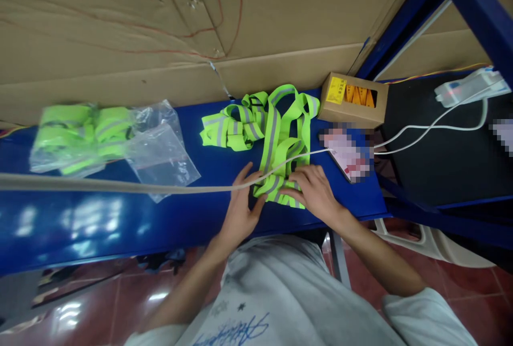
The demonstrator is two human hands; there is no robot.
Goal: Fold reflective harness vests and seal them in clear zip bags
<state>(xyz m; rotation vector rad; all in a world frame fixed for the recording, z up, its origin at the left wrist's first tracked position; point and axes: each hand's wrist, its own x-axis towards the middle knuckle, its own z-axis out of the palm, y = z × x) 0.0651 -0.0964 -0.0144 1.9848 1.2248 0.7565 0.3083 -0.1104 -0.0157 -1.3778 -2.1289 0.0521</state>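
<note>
A neon-green reflective strap vest (272, 138) with grey stripes lies on the blue table, its near end folded into a flat bundle. My left hand (241, 212) grips the left side of that fold between thumb and fingers. On the right side, my right hand (315, 192) holds the same fold with bent fingers. A second bunch of green reflective straps (236, 127) rests just behind and to the left. Across the view runs a white cable (192, 189), passing in front of my left hand and the vest.
At left lie green straps in clear bags (66, 135) beside clear plastic bags (160, 148). A phone (347, 156) and a cardboard box (352, 113) with orange contents sit at right. A power strip (473, 89) rests on the black surface. Cardboard (280, 15) lines the back.
</note>
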